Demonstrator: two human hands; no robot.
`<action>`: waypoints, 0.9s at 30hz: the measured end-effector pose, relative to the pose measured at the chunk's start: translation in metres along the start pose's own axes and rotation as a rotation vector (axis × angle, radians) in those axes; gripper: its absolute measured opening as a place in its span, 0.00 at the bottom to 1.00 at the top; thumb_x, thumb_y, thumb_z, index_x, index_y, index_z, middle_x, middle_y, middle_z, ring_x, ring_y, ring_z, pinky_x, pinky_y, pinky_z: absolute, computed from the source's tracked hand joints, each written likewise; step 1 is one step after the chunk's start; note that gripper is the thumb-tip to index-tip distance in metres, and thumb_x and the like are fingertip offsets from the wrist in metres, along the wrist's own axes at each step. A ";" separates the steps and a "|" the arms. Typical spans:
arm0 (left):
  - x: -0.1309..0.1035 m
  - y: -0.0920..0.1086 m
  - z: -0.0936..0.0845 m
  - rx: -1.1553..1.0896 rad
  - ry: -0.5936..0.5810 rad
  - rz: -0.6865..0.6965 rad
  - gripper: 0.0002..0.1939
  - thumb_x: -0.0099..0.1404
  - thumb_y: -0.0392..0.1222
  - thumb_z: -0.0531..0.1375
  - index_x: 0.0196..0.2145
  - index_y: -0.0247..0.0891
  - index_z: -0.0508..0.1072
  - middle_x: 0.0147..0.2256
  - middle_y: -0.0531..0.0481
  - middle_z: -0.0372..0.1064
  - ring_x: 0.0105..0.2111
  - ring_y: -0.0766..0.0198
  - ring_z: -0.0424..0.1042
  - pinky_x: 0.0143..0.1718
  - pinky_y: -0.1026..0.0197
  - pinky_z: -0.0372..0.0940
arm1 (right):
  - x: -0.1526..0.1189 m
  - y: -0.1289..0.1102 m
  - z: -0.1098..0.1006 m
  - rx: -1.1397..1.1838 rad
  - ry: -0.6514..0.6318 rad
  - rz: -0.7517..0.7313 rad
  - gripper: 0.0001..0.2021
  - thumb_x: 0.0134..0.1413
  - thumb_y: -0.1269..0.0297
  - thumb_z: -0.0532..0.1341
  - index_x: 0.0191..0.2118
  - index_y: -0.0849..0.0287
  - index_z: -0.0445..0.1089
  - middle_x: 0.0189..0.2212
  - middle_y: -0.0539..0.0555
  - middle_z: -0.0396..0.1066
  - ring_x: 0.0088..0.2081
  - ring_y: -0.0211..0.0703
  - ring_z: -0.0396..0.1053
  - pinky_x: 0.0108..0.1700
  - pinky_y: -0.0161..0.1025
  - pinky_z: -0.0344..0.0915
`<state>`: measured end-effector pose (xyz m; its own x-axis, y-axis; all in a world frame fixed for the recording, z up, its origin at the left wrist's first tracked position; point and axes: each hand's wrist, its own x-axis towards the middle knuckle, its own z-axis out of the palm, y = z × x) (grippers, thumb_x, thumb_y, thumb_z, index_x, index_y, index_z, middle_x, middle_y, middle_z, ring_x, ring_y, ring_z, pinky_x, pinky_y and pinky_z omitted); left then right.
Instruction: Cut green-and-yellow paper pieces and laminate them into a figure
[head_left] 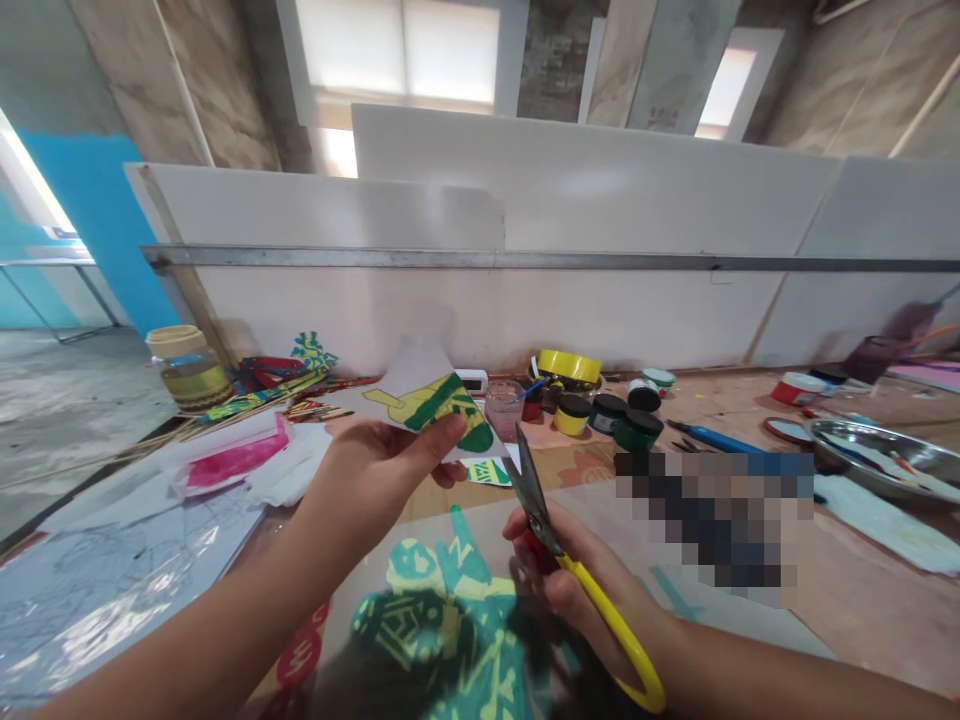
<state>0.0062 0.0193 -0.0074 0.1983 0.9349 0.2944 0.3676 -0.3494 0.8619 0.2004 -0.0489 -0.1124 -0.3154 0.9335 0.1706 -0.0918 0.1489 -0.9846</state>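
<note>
My left hand (390, 460) pinches a white paper piece (420, 365) painted with a green and yellow shape, thumb on top. To its right, my right hand (566, 570) is closed on scissors (615, 625) with yellow handles. The blades point up and stand slightly apart, their tips near the paper's lower right edge. Below both hands lies a sheet painted with teal and pale yellow figures (457, 620). A small green and white painted piece (489, 471) lies just beyond my left hand.
Paint jars (571, 415) and a yellow tape roll (570, 366) stand at the back. A metal bowl (892, 455) and blue-handled tool (720, 438) lie right. A lidded jar (191, 370), sticks and plastic-covered sheets (127, 570) are left. A white board (450, 310) rises behind.
</note>
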 end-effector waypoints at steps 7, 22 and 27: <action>-0.010 0.000 0.006 0.114 -0.010 0.016 0.29 0.58 0.65 0.57 0.13 0.40 0.73 0.17 0.48 0.72 0.21 0.60 0.70 0.23 0.61 0.64 | 0.002 -0.003 0.002 -0.040 0.006 -0.042 0.29 0.48 0.33 0.59 0.44 0.53 0.61 0.29 0.47 0.54 0.28 0.38 0.50 0.29 0.36 0.49; -0.016 -0.001 0.013 0.195 -0.140 -0.062 0.31 0.59 0.69 0.53 0.18 0.39 0.73 0.23 0.46 0.75 0.29 0.56 0.74 0.30 0.59 0.64 | 0.001 0.006 -0.002 0.006 0.042 -0.059 0.31 0.47 0.33 0.60 0.44 0.55 0.63 0.30 0.47 0.55 0.27 0.34 0.50 0.29 0.33 0.51; -0.015 -0.002 0.013 0.272 -0.143 -0.070 0.32 0.59 0.72 0.50 0.19 0.42 0.74 0.26 0.49 0.77 0.34 0.53 0.75 0.37 0.56 0.65 | 0.000 0.008 -0.005 0.017 0.056 -0.055 0.31 0.46 0.33 0.61 0.44 0.55 0.64 0.30 0.47 0.55 0.28 0.34 0.49 0.29 0.33 0.51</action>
<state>0.0138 0.0048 -0.0189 0.2824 0.9458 0.1607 0.6104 -0.3064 0.7304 0.2044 -0.0456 -0.1206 -0.2563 0.9409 0.2215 -0.1233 0.1955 -0.9729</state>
